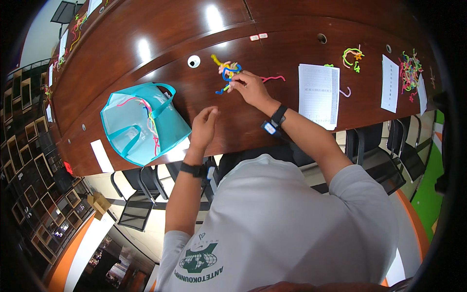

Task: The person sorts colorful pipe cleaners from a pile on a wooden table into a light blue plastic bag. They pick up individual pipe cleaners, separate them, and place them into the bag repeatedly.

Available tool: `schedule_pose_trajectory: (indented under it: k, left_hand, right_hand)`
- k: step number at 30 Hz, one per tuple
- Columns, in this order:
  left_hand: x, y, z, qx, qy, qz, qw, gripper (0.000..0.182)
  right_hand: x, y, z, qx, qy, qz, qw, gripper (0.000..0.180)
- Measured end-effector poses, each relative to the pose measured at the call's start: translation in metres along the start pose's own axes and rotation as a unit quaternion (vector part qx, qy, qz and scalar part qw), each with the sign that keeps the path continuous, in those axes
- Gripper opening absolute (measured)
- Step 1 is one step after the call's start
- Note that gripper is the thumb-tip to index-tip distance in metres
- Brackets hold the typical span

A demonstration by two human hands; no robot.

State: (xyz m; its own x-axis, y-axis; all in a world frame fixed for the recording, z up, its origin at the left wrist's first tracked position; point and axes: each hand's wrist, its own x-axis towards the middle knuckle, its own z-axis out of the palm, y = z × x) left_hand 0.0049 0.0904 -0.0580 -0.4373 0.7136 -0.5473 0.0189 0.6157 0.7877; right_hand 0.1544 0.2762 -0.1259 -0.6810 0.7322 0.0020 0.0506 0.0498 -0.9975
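My right hand is at a small heap of bent, fuzzy craft stems on the brown wooden table, its thumb and fingertips pinched at a blue stem. A yellow stem and pale pink ones lie in the same heap. A pink stem reaches out to the right of that hand. My left hand hovers near the table edge, fingers loosely together, holding nothing that I can see. Left of it a teal tote bag lies tipped, with several coloured stems on it.
A stack of printed sheets lies right of my right arm. Farther right are shaped stems, a white paper and a tangled pile of stems. A white-rimmed cable hole is beyond the bag. Black chairs stand along the table.
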Motion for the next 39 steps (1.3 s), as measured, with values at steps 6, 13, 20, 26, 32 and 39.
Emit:
schedule_pose_trajectory:
  k: [6, 13, 20, 26, 32, 39]
  left_hand:
    - [0.035, 0.025, 0.028, -0.343, -0.071, -0.214, 0.912, 0.037]
    - [0.033, 0.028, 0.045, -0.302, -0.054, -0.145, 0.941, 0.022]
    - [0.025, 0.025, 0.044, -0.422, 0.016, -0.097, 0.901, 0.016]
    - [0.022, 0.017, 0.018, -0.422, 0.071, -0.054, 0.902, 0.014]
    - [0.009, 0.020, -0.002, -0.419, 0.091, -0.053, 0.902, 0.019]
    - [0.006, 0.006, 0.006, -0.218, 0.055, -0.004, 0.974, 0.029]
  right_hand:
    - [-0.034, -0.035, -0.007, 0.115, -0.103, 0.119, 0.981, 0.018]
    - [-0.064, -0.031, -0.020, 0.118, -0.155, 0.070, 0.978, 0.019]
    - [-0.085, -0.032, -0.032, 0.150, -0.129, 0.127, 0.972, 0.013]
    - [-0.094, -0.017, -0.052, 0.186, -0.055, 0.178, 0.965, 0.015]
    - [-0.095, 0.010, -0.080, 0.072, 0.009, 0.208, 0.975, 0.019]
    - [-0.093, 0.015, -0.074, 0.034, 0.021, 0.142, 0.989, 0.016]
